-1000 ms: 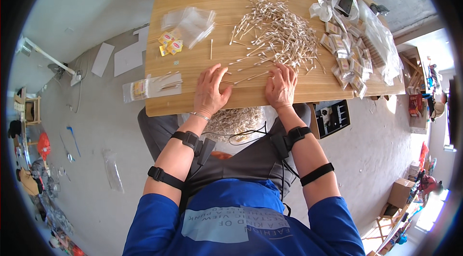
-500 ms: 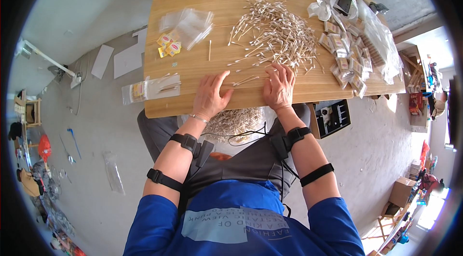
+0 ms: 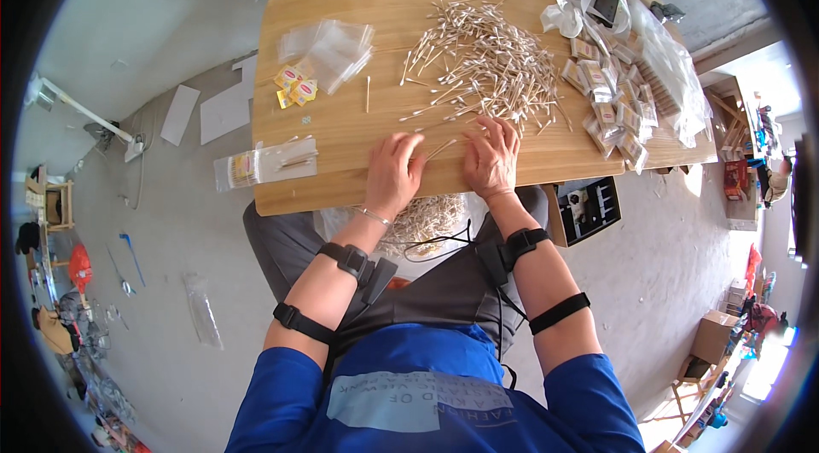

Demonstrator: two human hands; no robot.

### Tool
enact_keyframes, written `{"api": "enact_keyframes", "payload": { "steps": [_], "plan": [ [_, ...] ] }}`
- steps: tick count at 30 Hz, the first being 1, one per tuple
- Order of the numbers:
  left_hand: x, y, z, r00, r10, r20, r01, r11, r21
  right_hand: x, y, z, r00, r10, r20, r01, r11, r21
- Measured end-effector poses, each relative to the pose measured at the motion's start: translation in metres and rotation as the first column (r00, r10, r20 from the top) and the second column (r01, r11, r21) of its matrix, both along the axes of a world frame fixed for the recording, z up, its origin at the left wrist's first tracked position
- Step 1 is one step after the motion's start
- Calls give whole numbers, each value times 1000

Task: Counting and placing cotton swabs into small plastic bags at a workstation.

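Left hand (image 3: 392, 173): palm down on the wooden table (image 3: 358, 154) at the near edge of the cotton swab pile (image 3: 486, 69), fingers loosely spread, tips on a few loose swabs; nothing gripped.
Right hand (image 3: 492, 159): flat, fingers spread, tips touching the pile's near edge; nothing gripped.
Cotton swab pile: mid-table, just beyond both hands.
Clear bags (image 3: 328, 48): left of the pile.
Packed packets (image 3: 610, 116): right of the pile.
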State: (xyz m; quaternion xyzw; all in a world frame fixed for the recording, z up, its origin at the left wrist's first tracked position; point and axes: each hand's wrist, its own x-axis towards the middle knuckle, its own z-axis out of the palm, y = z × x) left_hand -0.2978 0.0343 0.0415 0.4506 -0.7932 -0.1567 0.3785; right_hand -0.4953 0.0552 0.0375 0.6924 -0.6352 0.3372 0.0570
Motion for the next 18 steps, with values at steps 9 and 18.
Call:
{"api": "enact_keyframes", "payload": {
  "steps": [9, 18],
  "plan": [
    [-4, -75, -1, 998, -1, -61, 10, 990, 143, 2, 0, 0, 1000, -8, 18, 8, 1000, 1],
    [33, -64, -6, 995, 26, -94, -9, 984, 177, 1, -1, 0, 999, -24, 42, 25, 1000, -5]
  ]
}}
